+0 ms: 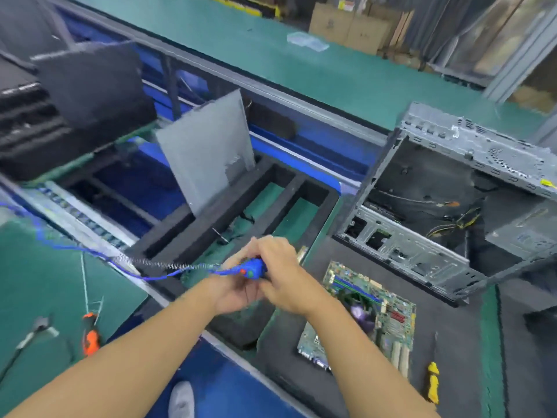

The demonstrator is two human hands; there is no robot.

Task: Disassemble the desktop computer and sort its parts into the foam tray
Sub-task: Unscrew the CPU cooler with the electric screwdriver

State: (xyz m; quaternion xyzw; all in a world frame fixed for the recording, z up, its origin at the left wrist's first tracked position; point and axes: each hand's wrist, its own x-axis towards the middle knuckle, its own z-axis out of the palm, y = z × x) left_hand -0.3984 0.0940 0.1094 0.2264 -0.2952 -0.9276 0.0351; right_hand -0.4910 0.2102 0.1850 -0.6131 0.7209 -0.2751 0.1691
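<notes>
Here, both hands meet just below the middle of the view. The left hand (238, 292) cups a blue plastic tool (251, 268) with a red and a green button from beneath, and the right hand (283, 276) curls over it from above. Each grip is wrapped round the tool. A blue cable with a coiled metal spring (162, 263) runs from the tool toward nine o'clock.

The black foam tray (310, 188) with rectangular compartments lies on the green counter (301, 64) just beyond the hands, from ten to twelve o'clock of them. A flat grey metal panel (208, 152) stands tilted in one of its far compartments.

The open grey metal desktop computer case (422, 254) sits at two o'clock of the hands, with black and yellow wires loose inside it. The green motherboard (370, 315) lies flat on a dark mat (452, 342) at four o'clock, just beside the right wrist and in front of the case.

A yellow-handled screwdriver (433, 384) lies on the mat at five o'clock. At eight o'clock an orange-handled tool (90, 333) and grey metal pliers (36, 330) rest on the counter, near each other.
</notes>
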